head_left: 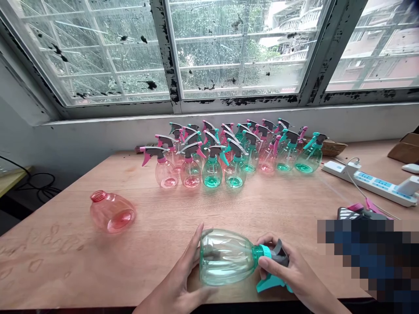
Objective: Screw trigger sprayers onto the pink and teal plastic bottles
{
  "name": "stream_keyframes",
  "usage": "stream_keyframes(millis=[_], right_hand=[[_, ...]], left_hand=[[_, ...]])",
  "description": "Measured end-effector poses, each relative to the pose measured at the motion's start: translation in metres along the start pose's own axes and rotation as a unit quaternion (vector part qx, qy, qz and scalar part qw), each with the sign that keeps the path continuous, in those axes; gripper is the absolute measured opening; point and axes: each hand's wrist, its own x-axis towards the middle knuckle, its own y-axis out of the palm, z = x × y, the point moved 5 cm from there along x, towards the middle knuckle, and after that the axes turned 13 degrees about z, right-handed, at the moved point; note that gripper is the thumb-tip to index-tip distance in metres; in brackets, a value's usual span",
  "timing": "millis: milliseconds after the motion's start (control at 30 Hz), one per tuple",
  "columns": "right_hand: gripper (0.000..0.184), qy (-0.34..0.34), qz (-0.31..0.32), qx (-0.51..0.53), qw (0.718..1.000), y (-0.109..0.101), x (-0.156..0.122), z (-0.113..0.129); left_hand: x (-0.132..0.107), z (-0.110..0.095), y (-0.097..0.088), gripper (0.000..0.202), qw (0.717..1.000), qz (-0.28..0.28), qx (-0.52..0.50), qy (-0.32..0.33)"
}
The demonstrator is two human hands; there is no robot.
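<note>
A clear green spray bottle (227, 257) lies sideways above the front edge of the table, its base toward the left. My right hand (284, 266) is closed around its neck and spray head, thumb by the turquoise collar; the turquoise trigger (271, 282) points downward. My left hand (181, 274) is at the bottle's base, with fingers and thumb spread apart around it. Whether the palm touches the base cannot be told, and the thumb is slightly blurred. To the left, a pink bottle (113, 212) without a spray head lies tipped on the table.
Several pink and green spray bottles (212, 172) stand grouped at the back by the window wall. A white power strip (369, 183) with a cable lies at the right. Pink and grey spray parts (366, 209) sit beside a pixelated area. A brown box (406, 148) is far right.
</note>
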Motion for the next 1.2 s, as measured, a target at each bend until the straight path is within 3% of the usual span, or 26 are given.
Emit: stream_keyframes(millis=[67,167,367,500,600,833,900,1000,1200], right_hand=[[0.033,0.002,0.003,-0.009,1.0,0.001,0.0,0.0],[0.033,0.007,0.008,-0.011,1.0,0.002,0.0,0.0],[0.031,0.006,0.021,-0.011,1.0,0.002,-0.001,0.001],[0.031,-0.004,0.023,-0.003,1.0,0.003,-0.001,0.001],[0.033,-0.006,0.021,0.002,1.0,0.003,-0.001,-0.001],[0.036,-0.009,0.005,0.018,1.0,-0.001,-0.003,-0.004],[0.036,-0.01,-0.001,0.007,1.0,-0.001,-0.005,0.004],[0.033,-0.026,-0.018,-0.03,0.999,0.001,-0.007,0.03],[0.022,-0.149,-0.081,-0.183,0.968,0.006,-0.011,0.109]], left_hand=[[0.0,-0.001,0.0,0.104,1.0,0.002,-0.029,0.003],[0.0,-0.001,-0.001,0.096,0.999,0.006,-0.051,0.0],[-0.001,0.004,-0.003,0.083,1.0,-0.006,0.02,0.02],[-0.001,0.004,-0.001,0.103,0.999,-0.001,-0.029,0.02],[-0.001,-0.002,0.001,0.095,0.998,-0.005,-0.066,0.021],[-0.002,-0.026,0.005,0.079,0.994,-0.056,0.069,0.066],[-0.003,-0.037,0.006,0.081,0.991,-0.066,0.092,0.07],[-0.005,-0.061,0.001,0.104,0.99,-0.085,0.098,0.058],[-0.004,-0.127,-0.018,0.089,0.984,-0.079,0.135,0.082]])
